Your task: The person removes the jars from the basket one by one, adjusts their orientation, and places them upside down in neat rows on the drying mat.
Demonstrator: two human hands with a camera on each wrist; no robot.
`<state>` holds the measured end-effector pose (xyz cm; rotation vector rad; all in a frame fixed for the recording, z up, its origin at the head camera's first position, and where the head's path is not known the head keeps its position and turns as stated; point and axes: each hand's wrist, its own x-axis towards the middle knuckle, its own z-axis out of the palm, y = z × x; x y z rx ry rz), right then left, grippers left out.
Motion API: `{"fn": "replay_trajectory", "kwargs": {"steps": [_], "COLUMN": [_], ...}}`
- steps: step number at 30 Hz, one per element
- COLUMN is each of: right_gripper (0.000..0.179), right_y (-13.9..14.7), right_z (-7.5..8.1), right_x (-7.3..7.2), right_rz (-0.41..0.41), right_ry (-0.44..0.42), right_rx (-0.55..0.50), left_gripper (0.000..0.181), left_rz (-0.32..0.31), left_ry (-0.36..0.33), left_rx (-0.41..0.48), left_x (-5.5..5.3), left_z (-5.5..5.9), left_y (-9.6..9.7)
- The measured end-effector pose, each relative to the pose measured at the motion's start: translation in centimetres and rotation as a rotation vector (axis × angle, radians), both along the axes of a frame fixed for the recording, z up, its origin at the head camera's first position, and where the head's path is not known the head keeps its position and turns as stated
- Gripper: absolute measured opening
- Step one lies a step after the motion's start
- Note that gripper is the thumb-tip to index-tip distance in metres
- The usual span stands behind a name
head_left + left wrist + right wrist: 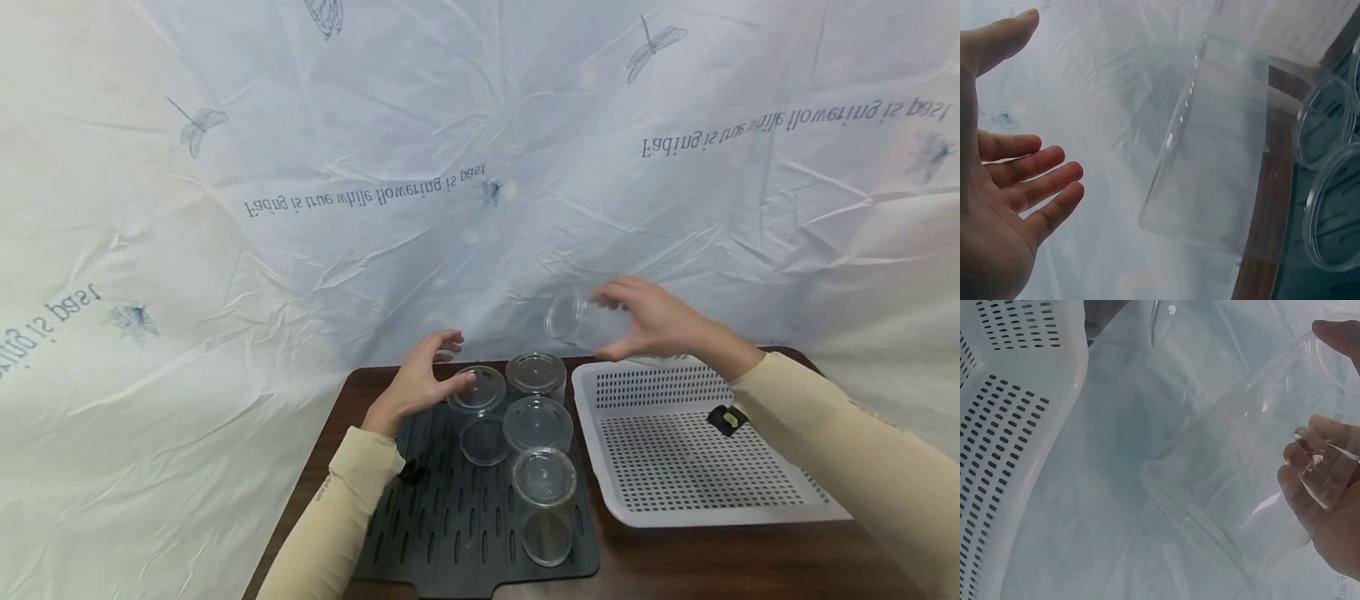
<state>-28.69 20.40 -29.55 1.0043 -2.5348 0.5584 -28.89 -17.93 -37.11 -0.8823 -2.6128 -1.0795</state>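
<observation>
My right hand [647, 321] holds a clear cylindrical jar [1229, 469] tilted in the air, its fingers and thumb spread around the wall. In the head view the raised jar [566, 315] is faint against the sheet; its far end also shows in the left wrist view. My left hand [422, 377] hovers with loosely bent fingers and nothing in its grasp. Behind its thumb stands another clear jar [483, 437] on the black slotted mat [442, 521]. Several more clear jars stand on the mat's right side, the nearest jar [546, 508] at the front.
A white perforated basket [588, 417] sits right of the mat on the dark wooden table [720, 562]; my right forearm reaches over it. A pale printed sheet [480, 125] hangs behind the table. Small black items [726, 419] show near both sleeves.
</observation>
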Motion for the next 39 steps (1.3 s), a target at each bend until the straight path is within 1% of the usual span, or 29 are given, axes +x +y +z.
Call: {"fn": "replay_trajectory", "kwargs": {"steps": [5,9,13,16,24,29,31,34,39], "right_gripper": [0.081,0.082,0.081,0.081,0.084,0.083,0.084,0.085,0.086], "right_y": [-0.7,-1.1,-1.6,-2.1,-3.2,-4.0,-4.3,-4.9,-5.8], "right_z": [0.2,0.3,0.5,0.6,0.6,0.4,0.4,0.4,0.5], "right_x": [-0.1,-0.1,0.1,0.2,0.2,0.2,0.3,0.4,0.7], "right_rz": [-0.006,-0.01,-0.007,-0.001,0.007,0.035,0.047,0.052,0.044], "right_ry": [-0.001,0.008,0.029,0.039,0.1,0.132,0.133,0.123,0.123], "right_rx": [0.024,0.038,0.055,0.073,0.14,0.182,0.198,0.218,0.251], "left_gripper": [0.074,0.076,0.073,0.07,0.07,0.07,0.069,0.069,0.07], "left_rz": [-0.026,-0.066,-0.105,-0.138,-0.212,-0.266,-0.277,-0.286,-0.329], "left_ry": [0.001,0.014,0.028,0.019,-0.053,-0.125,-0.147,-0.169,-0.202], "left_rx": [0.024,0.048,0.08,0.113,0.214,0.297,0.321,0.333,0.361], "left_x": [-0.2,-0.3,-0.4,-0.5,-0.5,-0.4,-0.4,-0.2,0.0], "left_z": [0.4,0.6,0.9,1.1,1.2,1.2,1.2,1.4,1.7], "left_y": [0.7,1.3,1.9,2.3,3.5,4.3,4.6,5.0,5.6]}}
